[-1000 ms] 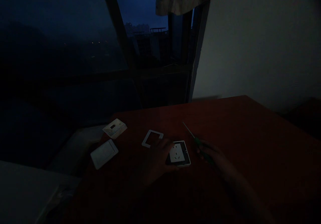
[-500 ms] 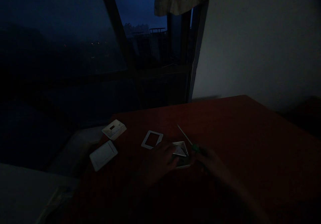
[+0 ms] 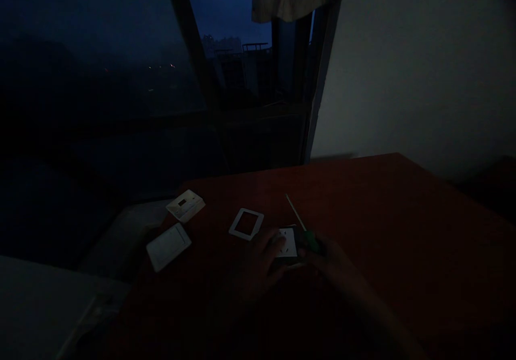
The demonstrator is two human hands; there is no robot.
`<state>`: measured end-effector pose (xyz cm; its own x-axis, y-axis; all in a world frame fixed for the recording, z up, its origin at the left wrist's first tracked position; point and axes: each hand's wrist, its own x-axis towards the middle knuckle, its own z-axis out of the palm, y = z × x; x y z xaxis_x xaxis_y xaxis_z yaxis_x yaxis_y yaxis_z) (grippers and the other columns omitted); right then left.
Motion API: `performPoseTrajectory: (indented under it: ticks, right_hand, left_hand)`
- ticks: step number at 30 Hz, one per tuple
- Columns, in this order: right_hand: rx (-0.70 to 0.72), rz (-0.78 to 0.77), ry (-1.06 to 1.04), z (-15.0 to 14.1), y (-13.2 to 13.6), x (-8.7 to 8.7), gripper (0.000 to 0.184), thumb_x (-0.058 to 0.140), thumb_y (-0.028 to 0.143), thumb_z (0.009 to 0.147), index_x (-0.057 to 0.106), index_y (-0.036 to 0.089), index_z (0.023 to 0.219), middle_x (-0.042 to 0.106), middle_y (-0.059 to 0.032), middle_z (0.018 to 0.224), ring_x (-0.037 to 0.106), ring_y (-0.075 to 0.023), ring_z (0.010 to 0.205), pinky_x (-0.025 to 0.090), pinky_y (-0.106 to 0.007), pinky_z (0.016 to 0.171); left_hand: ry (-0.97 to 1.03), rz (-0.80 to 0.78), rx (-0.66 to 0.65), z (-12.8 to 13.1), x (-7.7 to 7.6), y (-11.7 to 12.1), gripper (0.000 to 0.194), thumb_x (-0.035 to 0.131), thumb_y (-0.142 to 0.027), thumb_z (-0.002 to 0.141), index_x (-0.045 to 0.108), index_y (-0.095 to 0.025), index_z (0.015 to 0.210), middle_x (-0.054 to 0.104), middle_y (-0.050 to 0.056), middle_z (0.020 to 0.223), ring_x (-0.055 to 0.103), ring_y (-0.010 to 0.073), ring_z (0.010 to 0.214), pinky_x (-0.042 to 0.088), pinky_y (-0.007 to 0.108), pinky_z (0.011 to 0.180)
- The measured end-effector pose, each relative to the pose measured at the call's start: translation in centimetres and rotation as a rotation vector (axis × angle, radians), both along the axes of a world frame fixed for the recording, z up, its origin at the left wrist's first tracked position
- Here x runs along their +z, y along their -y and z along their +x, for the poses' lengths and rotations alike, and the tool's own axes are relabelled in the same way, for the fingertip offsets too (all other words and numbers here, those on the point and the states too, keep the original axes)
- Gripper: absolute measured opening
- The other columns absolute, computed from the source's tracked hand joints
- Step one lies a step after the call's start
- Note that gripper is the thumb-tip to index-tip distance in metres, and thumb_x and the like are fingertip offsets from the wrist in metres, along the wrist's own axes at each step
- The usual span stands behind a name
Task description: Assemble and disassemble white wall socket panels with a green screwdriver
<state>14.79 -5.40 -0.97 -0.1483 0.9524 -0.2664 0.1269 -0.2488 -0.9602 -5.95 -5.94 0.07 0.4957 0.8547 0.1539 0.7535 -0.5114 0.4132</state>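
Note:
A wall socket (image 3: 288,243) with a white slotted face and a darker border lies in front of me on the table. My left hand (image 3: 260,258) grips it from the left, fingers over the white face and thumb at the near edge. Held in my right hand (image 3: 328,258) is a screwdriver (image 3: 309,240) with a green handle, its thin shaft pointing away and up to the left. The fingertips of that hand are at the socket's right edge. A pale rim shows under the socket; the dim light hides most of it.
Left of the socket lies a white square frame (image 3: 258,223). Farther left are a white box-shaped back case (image 3: 195,210) and a white flat plate (image 3: 168,247) near the reddish table's (image 3: 382,215) left edge. Behind stand a dark window and a pale wall (image 3: 415,70).
The white socket piece, tilted up inside the box half a second ago, now lies flat with its slotted face up. My left fingers press over it. The screwdriver has shifted slightly.

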Motion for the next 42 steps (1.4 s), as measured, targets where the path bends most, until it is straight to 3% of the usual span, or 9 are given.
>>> performPoseTrajectory:
  ticks: [4, 7, 14, 19, 29, 42]
  right_hand:
    - [0.144, 0.089, 0.057, -0.1, 0.8, 0.8, 0.018, 0.064, 0.031, 0.075, 0.059, 0.022, 0.09, 0.064, 0.0004, 0.084, 0.057, -0.017, 0.075, 0.046, -0.025, 0.065]
    - [0.201, 0.121, 0.073, -0.2, 0.8, 0.7, 0.015, 0.062, 0.031, 0.076, 0.059, 0.022, 0.088, 0.063, 0.0006, 0.084, 0.057, -0.0172, 0.077, 0.045, -0.025, 0.065]
    - [-0.055, 0.22, 0.404, 1.0, -1.7, -2.2, 0.018, 0.058, 0.04, 0.077, 0.06, 0.022, 0.081, 0.065, -0.0016, 0.075, 0.059, -0.0192, 0.068, 0.041, -0.028, 0.06]
    - [-0.027, 0.215, 0.45, 1.0, -2.5, -3.6, 0.018, 0.059, 0.037, 0.074, 0.062, 0.022, 0.084, 0.069, -0.0048, 0.079, 0.063, -0.0229, 0.069, 0.042, -0.03, 0.06]
    - [-0.043, 0.248, 0.469, 1.6, -3.3, -3.6, 0.018, 0.055, 0.034, 0.074, 0.061, 0.022, 0.087, 0.068, -0.0036, 0.081, 0.062, -0.0224, 0.073, 0.044, -0.031, 0.065]
    - [0.018, 0.325, 0.52, 1.2, -3.8, -2.3, 0.02, 0.053, 0.026, 0.072, 0.062, 0.02, 0.09, 0.069, -0.0032, 0.083, 0.063, -0.0188, 0.073, 0.044, -0.026, 0.064]
  left_hand:
    - [-0.048, -0.076, 0.002, -0.2, 0.8, 0.5, 0.081, 0.074, -0.034, 0.073, 0.032, -0.028, 0.142, 0.03, 0.009, 0.151, 0.032, 0.0336, 0.135, 0.037, 0.051, 0.106]
    - [-0.022, -0.079, 0.029, -0.9, 0.6, 0.8, 0.09, 0.077, -0.036, 0.068, 0.029, -0.029, 0.144, 0.035, 0.009, 0.147, 0.037, 0.0343, 0.131, 0.038, 0.05, 0.105]
    - [-0.057, 0.027, 0.283, -4.7, -1.3, 1.7, 0.084, 0.073, -0.031, 0.067, 0.033, -0.03, 0.141, 0.043, 0.008, 0.142, 0.044, 0.0343, 0.126, 0.038, 0.049, 0.104]
    - [-0.111, 0.035, 0.244, -6.3, -2.2, 2.4, 0.088, 0.076, -0.03, 0.064, 0.034, -0.031, 0.141, 0.042, 0.007, 0.144, 0.042, 0.0353, 0.128, 0.034, 0.052, 0.106]
    - [-0.151, -0.052, 0.179, -5.0, -3.1, 1.7, 0.094, 0.081, -0.04, 0.061, 0.034, -0.033, 0.142, 0.036, 0.008, 0.148, 0.039, 0.0375, 0.129, 0.033, 0.054, 0.105]
    - [-0.007, -0.049, 0.142, -2.3, -1.1, -0.2, 0.074, 0.07, -0.04, 0.077, 0.033, -0.031, 0.141, 0.036, 0.007, 0.147, 0.037, 0.0299, 0.131, 0.037, 0.046, 0.105]
